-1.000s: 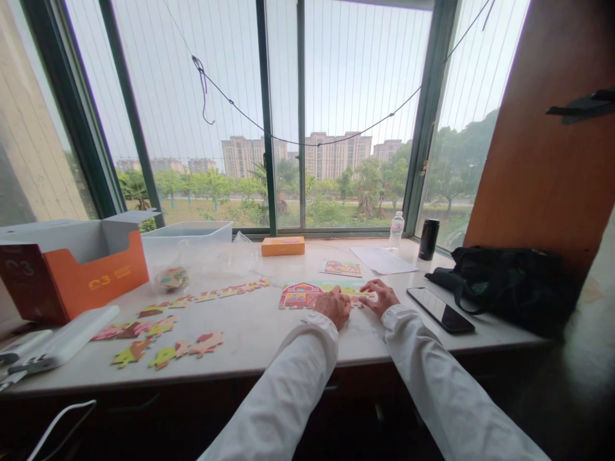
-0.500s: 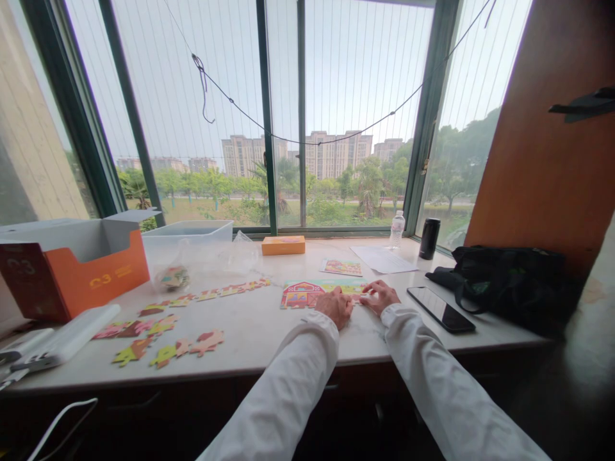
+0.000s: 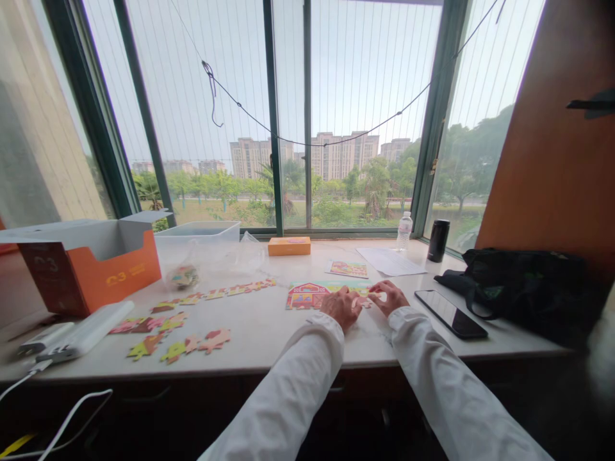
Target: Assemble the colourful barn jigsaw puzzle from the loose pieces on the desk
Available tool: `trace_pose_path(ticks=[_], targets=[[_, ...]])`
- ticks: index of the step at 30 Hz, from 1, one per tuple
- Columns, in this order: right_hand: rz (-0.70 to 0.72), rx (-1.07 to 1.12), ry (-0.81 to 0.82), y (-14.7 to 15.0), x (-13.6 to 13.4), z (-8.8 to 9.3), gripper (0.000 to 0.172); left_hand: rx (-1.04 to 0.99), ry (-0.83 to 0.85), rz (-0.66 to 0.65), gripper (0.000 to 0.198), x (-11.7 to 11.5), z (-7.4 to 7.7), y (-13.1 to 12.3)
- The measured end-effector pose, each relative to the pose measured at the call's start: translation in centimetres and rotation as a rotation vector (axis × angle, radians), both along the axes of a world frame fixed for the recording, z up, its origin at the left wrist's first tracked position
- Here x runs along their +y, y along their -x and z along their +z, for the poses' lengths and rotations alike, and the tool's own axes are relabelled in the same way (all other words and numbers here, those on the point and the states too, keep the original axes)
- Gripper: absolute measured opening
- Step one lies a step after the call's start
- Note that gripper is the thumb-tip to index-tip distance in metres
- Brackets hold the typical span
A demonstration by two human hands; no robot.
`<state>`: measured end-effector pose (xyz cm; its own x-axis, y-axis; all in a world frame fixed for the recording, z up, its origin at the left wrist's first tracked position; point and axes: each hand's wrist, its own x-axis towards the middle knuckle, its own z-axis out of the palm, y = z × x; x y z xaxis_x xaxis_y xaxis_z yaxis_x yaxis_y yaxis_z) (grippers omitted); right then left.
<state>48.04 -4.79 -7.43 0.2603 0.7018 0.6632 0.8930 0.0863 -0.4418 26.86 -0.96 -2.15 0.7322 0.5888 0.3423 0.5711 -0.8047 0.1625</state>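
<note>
The bare left hand (image 3: 341, 307) and right hand (image 3: 388, 297) are placed just apart on a colourful cardboard barn jigsaw puzzle (image 3: 307, 297).

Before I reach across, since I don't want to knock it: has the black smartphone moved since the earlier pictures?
No. The smartphone keeps the same position relative to the plastic water bottle; only the head camera's view has shifted slightly.

The left hand (image 3: 342, 307) rests at the near edge of a partly built farm jigsaw puzzle (image 3: 305, 297) on a marble counter (image 3: 269, 342). The right hand (image 3: 388, 297) seems to touch a small piece at its right end. Loose puzzle pieces (image 3: 175, 342) lie well left, and a smartphone (image 3: 450, 314) lies just right.
</note>
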Motion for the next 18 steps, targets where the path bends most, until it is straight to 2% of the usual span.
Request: trace_pose_path(ticks=[4,11,15,18], targets=[[0.0,0.011,-0.012,-0.6,0.0,-0.7,0.023,-0.048,-0.02,-0.011,0.039,-0.6,0.4,0.2],[-0.019,-0.019,-0.011,-1.7,0.4,-1.8,0.028,-0.16,-0.066,-0.006,0.037,-2.4,2.6,1.6],[-0.013,-0.038,-0.02,-1.4,0.1,-1.7,0.029,-0.224,-0.098,0.014,0.033,-4.6,3.6,5.0],[0.001,-0.052,-0.016,-1.0,-0.1,-1.6,0.03,-0.262,-0.126,0.118,0.032,-5.4,4.1,9.7]])
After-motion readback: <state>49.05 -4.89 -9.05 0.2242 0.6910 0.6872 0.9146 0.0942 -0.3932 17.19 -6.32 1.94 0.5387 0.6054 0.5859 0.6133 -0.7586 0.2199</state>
